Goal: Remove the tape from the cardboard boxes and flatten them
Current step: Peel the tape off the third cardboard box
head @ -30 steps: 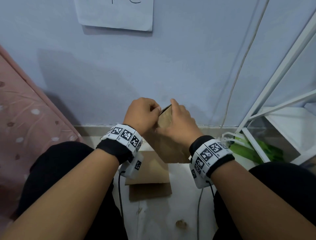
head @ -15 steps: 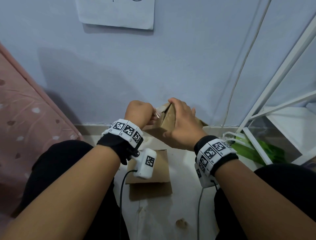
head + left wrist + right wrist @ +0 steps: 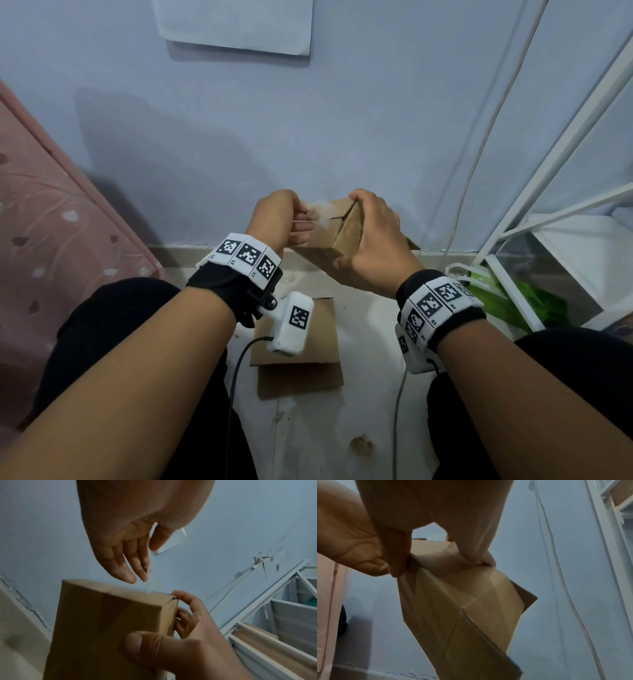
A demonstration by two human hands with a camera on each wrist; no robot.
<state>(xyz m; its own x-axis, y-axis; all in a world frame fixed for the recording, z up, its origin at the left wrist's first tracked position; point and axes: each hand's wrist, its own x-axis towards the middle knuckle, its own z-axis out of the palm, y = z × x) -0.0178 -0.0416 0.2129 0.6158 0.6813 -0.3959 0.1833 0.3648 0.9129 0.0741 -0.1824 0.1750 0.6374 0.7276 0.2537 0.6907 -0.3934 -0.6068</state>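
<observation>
The cardboard box [image 3: 342,228] is held up off the floor, in front of the wall, its taped end uppermost and turned toward the person's left. The right hand [image 3: 371,246] has it in a full grip: fingers curled over the top edge, thumb pressed on the near face. The left hand [image 3: 274,216] is just beside the box's left top corner and pinches a strip of clear tape [image 3: 320,214], which runs from that pinch rightward to the seam of the end flaps. So the strip's long axis lies along the line between the two hands, and I judge the peel wants the left hand drawn away leftward while the right holds the box fast.

The left wrist view shows what the head view hides: the left hand's other fingers [image 3: 126,574] stretched out loosely above the box top, and the tape a pale film rising from the corner. The right wrist view shows the box's underside, with a bottom flap [image 3: 526,595] hanging open. Flattened cardboard [image 3: 301,353] lies on the floor [image 3: 342,442] below.
</observation>
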